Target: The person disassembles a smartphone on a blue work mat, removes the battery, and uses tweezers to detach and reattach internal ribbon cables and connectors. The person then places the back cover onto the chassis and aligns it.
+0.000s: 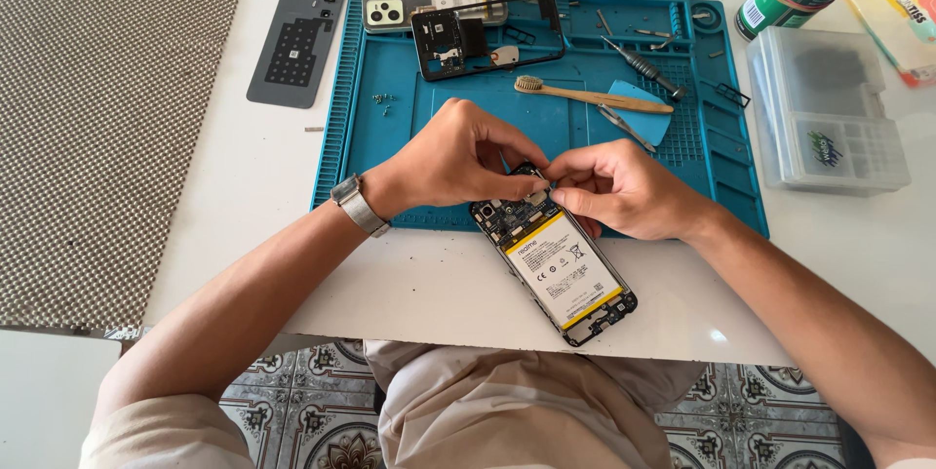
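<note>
The opened phone (554, 256) is lying at the desk's near edge, half on the blue mat (390, 152). The left hand (458, 157) and right hand (619, 186) are pinching together at its top end, apparently freeing a small part; what they grip is hidden. Lifting it next likely calls for gentleness.

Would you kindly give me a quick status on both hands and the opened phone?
Left hand and right hand pinching at top end of opened phone. Phone flat, battery exposed, half on blue mat. Nothing in the way.
</note>
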